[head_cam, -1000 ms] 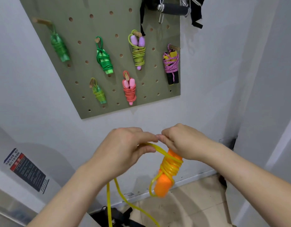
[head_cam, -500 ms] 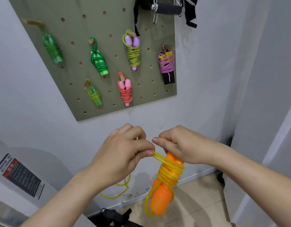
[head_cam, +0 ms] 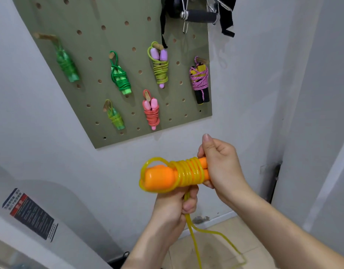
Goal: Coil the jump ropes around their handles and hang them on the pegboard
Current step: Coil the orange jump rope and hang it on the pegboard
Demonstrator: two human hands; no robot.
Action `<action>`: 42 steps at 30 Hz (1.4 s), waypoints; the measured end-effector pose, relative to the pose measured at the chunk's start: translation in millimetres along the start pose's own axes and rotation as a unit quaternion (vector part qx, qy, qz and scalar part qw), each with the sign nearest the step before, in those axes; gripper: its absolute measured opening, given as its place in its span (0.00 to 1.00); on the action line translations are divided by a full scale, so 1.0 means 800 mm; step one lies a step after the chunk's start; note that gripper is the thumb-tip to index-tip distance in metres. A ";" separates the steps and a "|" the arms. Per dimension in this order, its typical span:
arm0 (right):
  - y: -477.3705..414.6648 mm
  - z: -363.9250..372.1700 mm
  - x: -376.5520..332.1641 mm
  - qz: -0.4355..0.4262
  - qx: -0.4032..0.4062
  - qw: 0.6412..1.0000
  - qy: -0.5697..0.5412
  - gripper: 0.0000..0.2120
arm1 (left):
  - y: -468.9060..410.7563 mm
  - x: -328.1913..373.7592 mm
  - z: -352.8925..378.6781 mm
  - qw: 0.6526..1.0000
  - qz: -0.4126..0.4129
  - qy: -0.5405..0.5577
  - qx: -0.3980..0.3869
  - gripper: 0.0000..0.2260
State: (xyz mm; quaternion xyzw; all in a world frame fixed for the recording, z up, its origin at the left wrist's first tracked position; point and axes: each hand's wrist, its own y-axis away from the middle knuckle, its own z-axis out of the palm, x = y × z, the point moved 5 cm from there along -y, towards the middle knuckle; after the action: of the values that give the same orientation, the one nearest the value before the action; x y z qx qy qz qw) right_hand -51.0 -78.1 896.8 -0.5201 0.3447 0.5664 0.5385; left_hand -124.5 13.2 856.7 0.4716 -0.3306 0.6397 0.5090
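Right hand (head_cam: pixel 219 167) gripping orange handles (head_cam: pixel 159 177) — yellow rope (head_cam: pixel 188 171) coiled, left hand (head_cam: pixel 173 206) pinching its tail

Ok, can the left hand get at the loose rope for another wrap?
Probably yes: the left hand grips the rope just under the handles that the right hand holds, and nothing stands between them.

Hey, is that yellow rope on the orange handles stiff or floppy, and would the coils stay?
Probably floppy yet springy: the yellow rope wraps tightly round the orange handles, but its tail hangs in open curves. Released, the coils would likely loosen; the left hand grips the tail below them.
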 end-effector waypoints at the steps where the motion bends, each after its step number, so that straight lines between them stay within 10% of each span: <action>1: -0.005 -0.002 0.004 -0.010 0.026 1.000 0.011 0.23 | -0.002 -0.003 -0.002 0.998 0.024 -0.041 0.036 0.11; 5: -0.015 -0.008 0.001 -0.119 0.090 0.979 0.139 0.22 | 0.009 -0.001 -0.003 0.949 0.131 -0.270 0.094 0.03; 11: -0.003 0.007 -0.003 -0.299 0.113 0.896 0.309 0.18 | 0.017 0.005 0.019 0.706 0.132 -0.695 0.030 0.08; 17: 0.009 0.018 0.012 -0.381 0.058 0.824 0.414 0.15 | 0.022 -0.005 0.006 0.907 -0.022 -0.414 -0.068 0.11; 27: 0.015 0.005 0.025 -0.283 -0.131 0.908 0.280 0.06 | 0.014 0.011 -0.022 0.966 -0.052 -0.254 -0.003 0.10; 29: 0.015 0.002 0.030 -0.326 -0.116 0.882 0.320 0.05 | 0.013 0.007 -0.022 0.942 -0.021 -0.333 0.032 0.05; 32: 0.016 0.002 0.039 -0.395 -0.106 0.815 0.409 0.12 | 0.014 -0.004 -0.019 0.738 0.061 -0.670 0.040 0.11; 34: 0.013 -0.004 0.047 -0.408 -0.099 0.791 0.445 0.12 | 0.023 -0.014 -0.018 0.692 0.064 -0.718 0.033 0.10; 39: 0.018 -0.018 0.080 -0.394 -0.172 0.756 0.494 0.05 | 0.032 -0.025 -0.034 0.921 0.006 -0.390 0.010 0.11; 42: 0.029 -0.019 0.077 -0.401 -0.236 0.745 0.479 0.05 | 0.023 -0.005 -0.039 0.963 -0.010 -0.269 0.025 0.09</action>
State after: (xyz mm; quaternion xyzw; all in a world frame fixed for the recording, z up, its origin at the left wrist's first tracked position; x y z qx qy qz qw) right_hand -63.1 -80.9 830.2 -0.9234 0.1726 0.0384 0.3406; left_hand -150.3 35.5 843.5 0.6423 -0.4343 0.4924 0.3955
